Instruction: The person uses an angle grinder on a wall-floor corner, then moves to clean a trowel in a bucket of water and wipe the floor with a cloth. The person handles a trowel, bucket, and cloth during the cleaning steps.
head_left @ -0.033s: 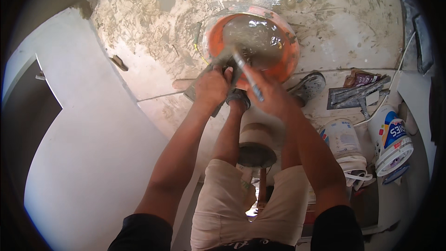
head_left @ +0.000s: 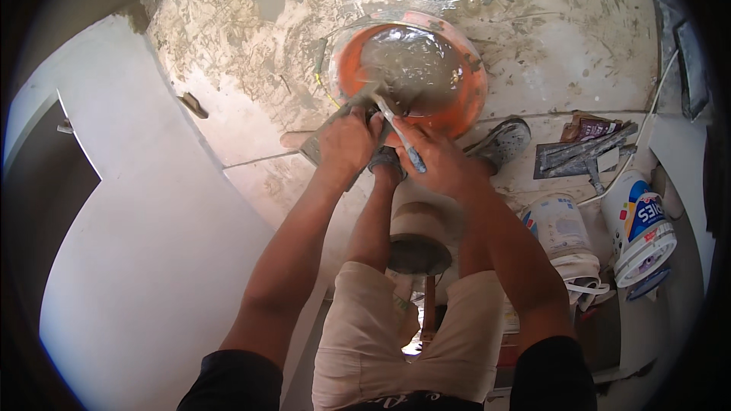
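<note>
My left hand (head_left: 349,142) is closed on a flat, mud-grey plastering trowel (head_left: 313,149), tilted over the near left rim of an orange basin (head_left: 476,76). Murky grey water (head_left: 415,53) fills the basin, and light glints off its surface. Between the fingers of my right hand (head_left: 442,161) is a brush (head_left: 387,110) with a pale handle and a blue-grey end. Its far end meets the trowel's upper part, where blur hides the bristles. Both hands are close together at the basin's near side.
Wet grey smears cover the floor (head_left: 228,53). Right of my shoe (head_left: 509,143) lie a dark flat trowel and scrapers (head_left: 586,154). Two white buckets (head_left: 560,228) lie at the right near a thin cable (head_left: 647,125). A pale wall (head_left: 137,205) stands left; an upturned-looking container (head_left: 419,251) is between my legs.
My right hand has shifted slightly left, and the brush's far end has slid left along the trowel. My left hand stays nearly still.
</note>
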